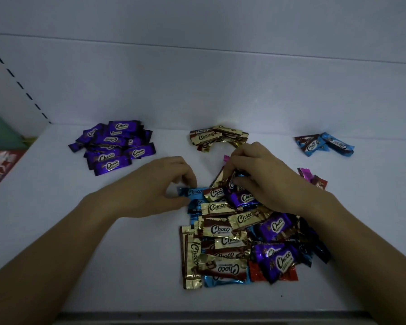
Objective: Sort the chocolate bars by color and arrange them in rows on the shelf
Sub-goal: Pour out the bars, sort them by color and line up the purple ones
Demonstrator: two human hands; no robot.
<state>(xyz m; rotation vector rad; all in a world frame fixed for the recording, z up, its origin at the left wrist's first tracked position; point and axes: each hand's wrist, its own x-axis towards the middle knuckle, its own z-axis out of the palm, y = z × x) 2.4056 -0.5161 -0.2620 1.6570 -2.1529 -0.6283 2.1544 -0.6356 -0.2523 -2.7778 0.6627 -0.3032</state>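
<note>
Both hands are working on a white shelf (127,266), at the far end of the big mixed pile (239,242). That pile is gold, purple, blue and a bit of red all jumbled up. It sits mostly under and nearer than the right hand (267,181), filling the space between the two forearms.

The left hand (159,186) has its fingers curled, with thumb and fingertips pinching the end of a blue bar (193,192) at the pile's left edge. The bar still lies flat on the shelf, touching the others. The right hand is curled down into the top of the pile, and its fingers look like they're pinching a wrapper (238,175). It's dark there, so I can't really tell which colour it is. A purple bar (243,198) lies right under that palm.

There are sorted heaps along the back:
- The purple heap (114,146) is beyond the left hand and off to its left, well apart from it.
- The gold heap (217,137) is just past the right hand's knuckles.
- The blue heap (326,144) is only a few bars, further back and well out to the right of the right hand.
- The pink bars (311,175) are a couple sitting just right of the right wrist.

All the heaps are loose, with nothing lined up in rows yet.
</note>
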